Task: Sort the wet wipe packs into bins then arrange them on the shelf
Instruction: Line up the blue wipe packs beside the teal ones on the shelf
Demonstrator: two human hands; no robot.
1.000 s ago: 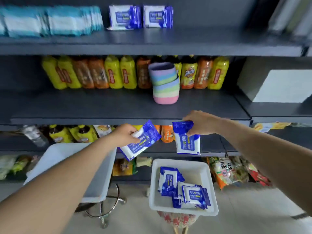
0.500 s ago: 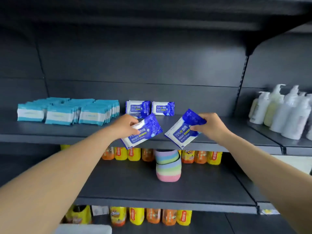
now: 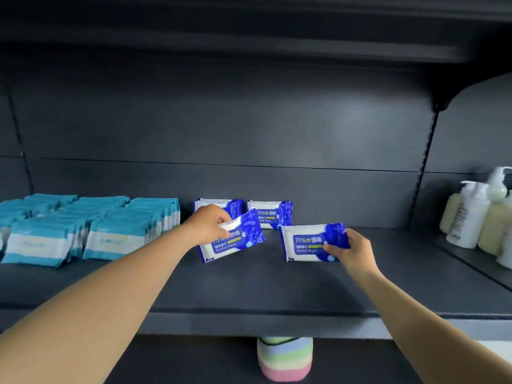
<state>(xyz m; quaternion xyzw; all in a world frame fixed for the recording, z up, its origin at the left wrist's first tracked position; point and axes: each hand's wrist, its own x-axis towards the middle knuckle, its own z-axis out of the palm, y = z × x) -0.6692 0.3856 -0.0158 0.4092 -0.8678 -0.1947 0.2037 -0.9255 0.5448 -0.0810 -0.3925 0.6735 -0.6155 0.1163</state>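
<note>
My left hand (image 3: 208, 224) grips a blue and white alcohol wipe pack (image 3: 235, 241) by its upper left corner, tilted just over the dark shelf (image 3: 249, 286). In my right hand (image 3: 350, 249) a second blue pack (image 3: 309, 242) is pinched by its right end, upright and level, its lower edge at the shelf surface. Behind them two more blue packs stand against the back wall, one (image 3: 273, 214) in plain view and one (image 3: 219, 205) partly hidden by my left hand. Rows of teal and white wipe packs (image 3: 83, 228) fill the shelf's left side.
White and cream pump bottles (image 3: 471, 214) stand on the neighbouring shelf at the right, past a black upright bracket (image 3: 426, 162). A stack of pastel cups (image 3: 285, 358) sits on the shelf below. Bare shelf surface lies in front of and to the right of the held packs.
Both hands have risen from the bin below to the upper shelf and moved in over it. The right pack has turned from tilted to upright and level near the surface.
</note>
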